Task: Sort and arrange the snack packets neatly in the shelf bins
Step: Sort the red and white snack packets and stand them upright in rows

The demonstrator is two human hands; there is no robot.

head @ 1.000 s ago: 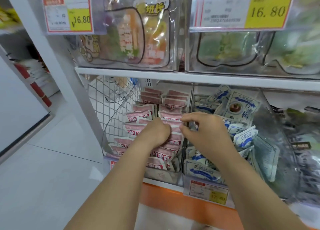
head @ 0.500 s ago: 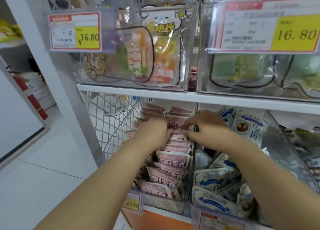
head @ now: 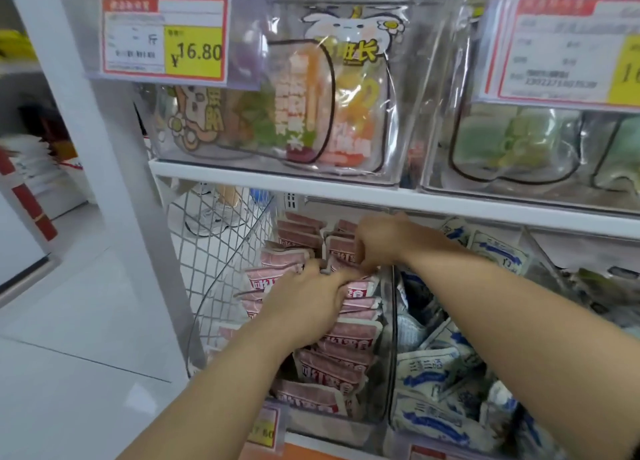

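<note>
**Pink packet bin: both hands worked to the rear rows**

Left hand [head: 308, 300]: mine, laid over the middle of the pink packets [head: 346, 338], fingers curled down onto them; whether a packet is actually pinched I cannot tell; a second ago it sat nearer the front of the bin, so it has moved rearward.

Right hand [head: 377, 241]: just beyond and to the right of my left, close under the shelf board [head: 398, 199]; fingers closed narrow on the top edges of the rear pink packets, apparently pinching one; it too has gone deeper.

Pink packets: in the clear bin [head: 389, 355] beneath both hands; those nearer me than my left hand stand in an overlapping row, faces forward; the ones between my hands look uneven.

Blue-and-white packets [head: 429, 369]: in the next bin, right of my right forearm; loose and jumbled, untouched.

Judgement: front of the pink row appears done, rear in hand; blue bin remains.
</note>
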